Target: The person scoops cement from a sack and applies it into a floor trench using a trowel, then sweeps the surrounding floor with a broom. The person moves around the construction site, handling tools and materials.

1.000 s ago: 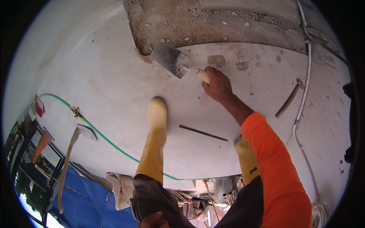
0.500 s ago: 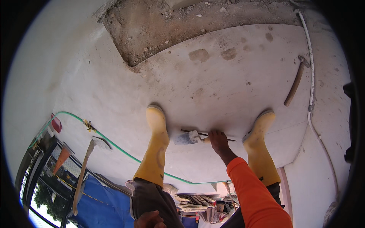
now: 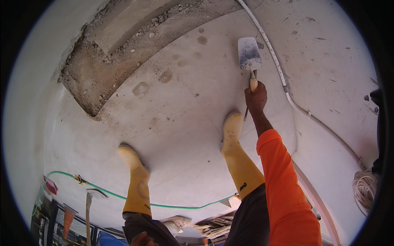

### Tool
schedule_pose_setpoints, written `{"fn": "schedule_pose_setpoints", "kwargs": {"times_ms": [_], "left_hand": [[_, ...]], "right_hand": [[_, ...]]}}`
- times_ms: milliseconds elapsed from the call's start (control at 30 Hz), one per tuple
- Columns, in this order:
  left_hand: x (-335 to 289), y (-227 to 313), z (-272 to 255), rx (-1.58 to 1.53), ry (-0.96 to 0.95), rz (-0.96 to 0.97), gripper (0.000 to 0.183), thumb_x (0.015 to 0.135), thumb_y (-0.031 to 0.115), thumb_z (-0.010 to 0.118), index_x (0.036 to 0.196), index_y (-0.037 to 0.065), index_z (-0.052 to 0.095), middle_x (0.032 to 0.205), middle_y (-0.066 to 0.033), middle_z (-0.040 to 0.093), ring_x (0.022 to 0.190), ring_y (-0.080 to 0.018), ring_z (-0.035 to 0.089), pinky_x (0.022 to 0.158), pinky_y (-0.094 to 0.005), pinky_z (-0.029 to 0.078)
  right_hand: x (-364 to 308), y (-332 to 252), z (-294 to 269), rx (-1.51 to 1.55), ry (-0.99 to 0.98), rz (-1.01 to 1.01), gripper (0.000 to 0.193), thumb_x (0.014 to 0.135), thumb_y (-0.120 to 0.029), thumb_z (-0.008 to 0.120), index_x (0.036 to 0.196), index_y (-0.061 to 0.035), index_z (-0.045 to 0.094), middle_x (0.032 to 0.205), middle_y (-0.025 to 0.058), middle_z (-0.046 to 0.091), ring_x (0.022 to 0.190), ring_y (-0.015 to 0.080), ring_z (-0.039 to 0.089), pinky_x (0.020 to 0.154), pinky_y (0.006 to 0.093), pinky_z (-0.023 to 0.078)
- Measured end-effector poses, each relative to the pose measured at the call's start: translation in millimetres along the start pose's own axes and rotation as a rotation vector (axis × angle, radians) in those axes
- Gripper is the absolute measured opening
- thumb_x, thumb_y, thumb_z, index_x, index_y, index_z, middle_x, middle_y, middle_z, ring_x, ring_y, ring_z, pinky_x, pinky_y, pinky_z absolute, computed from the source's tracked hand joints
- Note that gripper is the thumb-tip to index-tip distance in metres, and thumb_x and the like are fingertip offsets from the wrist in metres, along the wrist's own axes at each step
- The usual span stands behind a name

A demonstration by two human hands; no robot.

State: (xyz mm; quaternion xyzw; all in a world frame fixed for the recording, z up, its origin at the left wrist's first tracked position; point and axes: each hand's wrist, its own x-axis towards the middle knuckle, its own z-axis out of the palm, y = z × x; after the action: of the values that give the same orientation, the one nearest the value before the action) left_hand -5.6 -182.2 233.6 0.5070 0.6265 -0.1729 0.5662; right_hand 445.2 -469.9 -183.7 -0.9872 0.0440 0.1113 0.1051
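A trowel (image 3: 249, 55) with a pale, grey-smeared blade is in my right hand (image 3: 256, 97), whose fingers are wrapped round its wooden handle. The blade points away from me, toward the white pipe. A thin dark metal rod (image 3: 246, 114) is held along with the handle; its lower end sticks out below the hand. My right arm, in an orange sleeve, reaches out past my right boot. At the bottom edge, my left hand (image 3: 142, 239) is by my left thigh. It is mostly cut off, so its fingers cannot be read.
I stand in yellow boots (image 3: 133, 172) on a grey concrete floor. A broken-out trench (image 3: 88, 88) with rubble lies far left. A white pipe (image 3: 266, 39) runs along the right wall, near coiled cord (image 3: 364, 188). A green hose (image 3: 176, 206) crosses behind the boots, beside a wooden-handled tool (image 3: 88, 213).
My right hand has lifted the trowel and rod off the floor between my boots and carried them forward and right. The view has turned right. The hammer seen earlier no longer shows clearly.
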Motion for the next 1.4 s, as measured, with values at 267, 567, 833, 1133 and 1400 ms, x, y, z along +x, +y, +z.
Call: {"fn": "schedule_pose_setpoints", "kwargs": {"times_ms": [267,567,833,1133,1400], "left_hand": [[1,8,36,0.130,-0.006,-0.027,0.041,0.103,0.009,0.066,0.141,-0.004,0.056,0.100,-0.0082,0.067,0.072,-0.0115,0.065,0.052,-0.0215,0.054],[6,19,47,0.232,-0.018,0.143,0.039,0.102,0.015,0.066,0.136,-0.001,0.057,0.088,-0.0060,0.064,0.061,-0.0106,0.062,0.046,-0.0232,0.051],[-8,-11,23,0.100,0.061,0.059,0.038,0.100,0.009,0.066,0.136,0.001,0.059,0.093,-0.0055,0.063,0.074,-0.0103,0.066,0.050,-0.0231,0.056],[-35,-116,-65,-0.237,0.107,-0.178,0.041,0.100,0.007,0.069,0.137,-0.003,0.057,0.098,-0.0077,0.068,0.076,-0.0108,0.068,0.056,-0.0254,0.058],[-45,-218,-176,-0.516,0.150,0.002,0.048,0.097,0.003,0.071,0.142,0.000,0.055,0.098,-0.0083,0.068,0.071,-0.0121,0.069,0.051,-0.0245,0.055]], "right_hand": [[55,47,43,-0.082,-0.017,-0.126,0.040,0.087,-0.012,0.073,0.122,-0.0048,0.055,0.123,0.0195,0.062,0.114,0.0412,0.063,0.095,0.0535,0.055],[-82,148,-49,-0.058,-0.279,0.018,0.034,0.084,0.001,0.067,0.115,-0.0022,0.053,0.111,0.0227,0.063,0.104,0.0460,0.064,0.087,0.0558,0.054],[-145,95,-122,-0.168,-0.555,-0.459,0.040,0.083,0.001,0.069,0.119,-0.0032,0.052,0.117,0.0192,0.062,0.111,0.0423,0.064,0.084,0.0541,0.059],[-265,-143,-65,-0.327,-0.867,-1.040,0.047,0.083,-0.009,0.076,0.125,-0.0052,0.053,0.127,0.0164,0.060,0.119,0.0352,0.062,0.092,0.0476,0.059],[-563,-347,150,-0.082,-0.893,-1.307,0.040,0.083,0.000,0.068,0.121,-0.0020,0.056,0.108,0.0175,0.063,0.101,0.0358,0.066,0.078,0.0457,0.060]]}}
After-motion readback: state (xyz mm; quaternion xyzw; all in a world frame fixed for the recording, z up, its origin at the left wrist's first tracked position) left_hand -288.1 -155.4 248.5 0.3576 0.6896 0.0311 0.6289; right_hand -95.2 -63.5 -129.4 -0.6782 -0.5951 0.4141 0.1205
